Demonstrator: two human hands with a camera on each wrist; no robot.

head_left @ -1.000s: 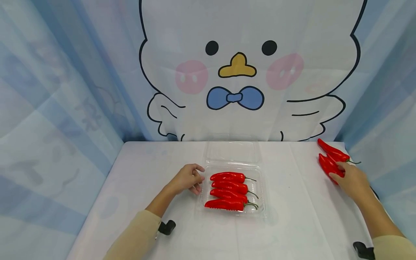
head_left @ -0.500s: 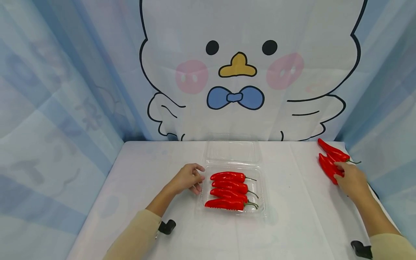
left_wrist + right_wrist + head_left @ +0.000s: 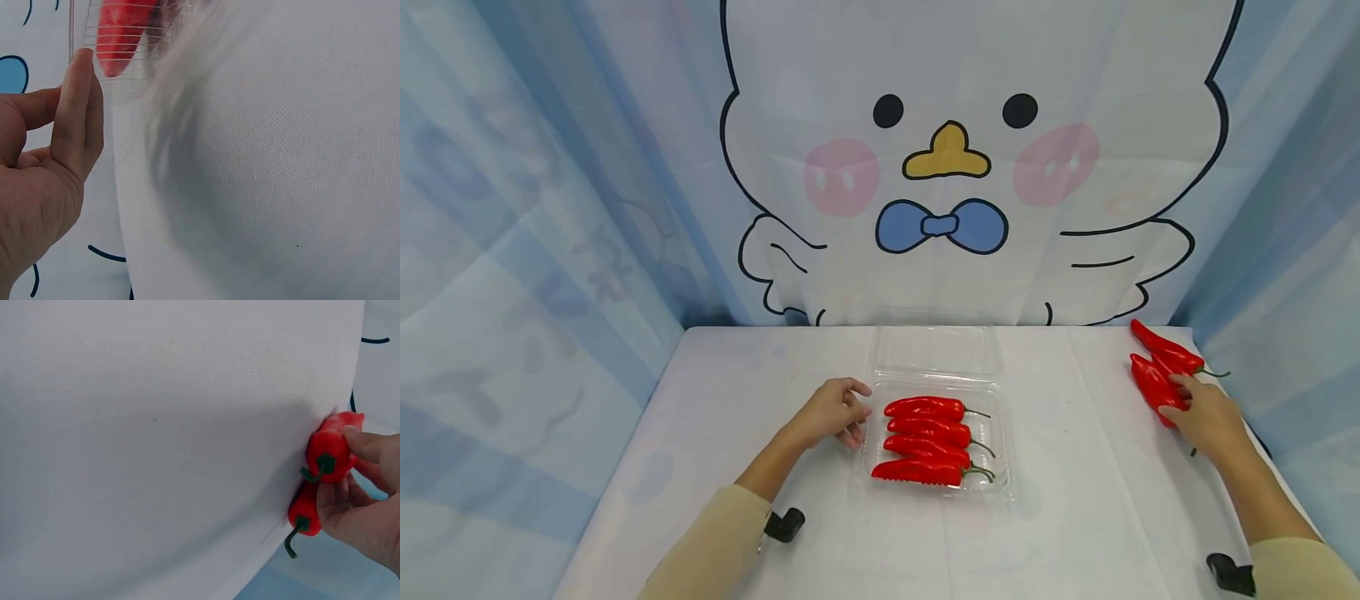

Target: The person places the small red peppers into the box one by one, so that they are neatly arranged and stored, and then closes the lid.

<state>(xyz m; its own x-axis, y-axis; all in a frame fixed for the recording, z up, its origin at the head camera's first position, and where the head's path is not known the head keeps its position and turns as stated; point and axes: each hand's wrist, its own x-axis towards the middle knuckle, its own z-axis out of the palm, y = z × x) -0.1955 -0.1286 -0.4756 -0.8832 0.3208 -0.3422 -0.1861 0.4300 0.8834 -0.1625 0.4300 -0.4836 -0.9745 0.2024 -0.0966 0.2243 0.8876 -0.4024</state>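
In the head view, a clear plastic clamshell box (image 3: 1002, 442) stands with its lid (image 3: 937, 350) folded back. Several red chili peppers (image 3: 931, 432) lie side by side in it, stems to the right. Beside the box's left wall is my left hand (image 3: 833, 412), fingers loosely extended; the left wrist view shows fingertips (image 3: 82, 59) at the wall, contact unclear. At the far right my right hand (image 3: 1208, 414) pinches a red chili pepper (image 3: 1150, 385) between thumb and fingers. Another red chili pepper (image 3: 1167, 346) lies just behind it, also visible below the held one in the right wrist view.
A white cloth covers the table (image 3: 1075, 517). Its right edge runs close to my right hand and the loose pepper. A printed curtain (image 3: 947, 275) hangs directly behind the table, with blue curtains at both sides.
My right hand has shifted slightly left with the pepper it pinches, and that pepper's stem now shows below the hand. The left hand and the box have stayed put.
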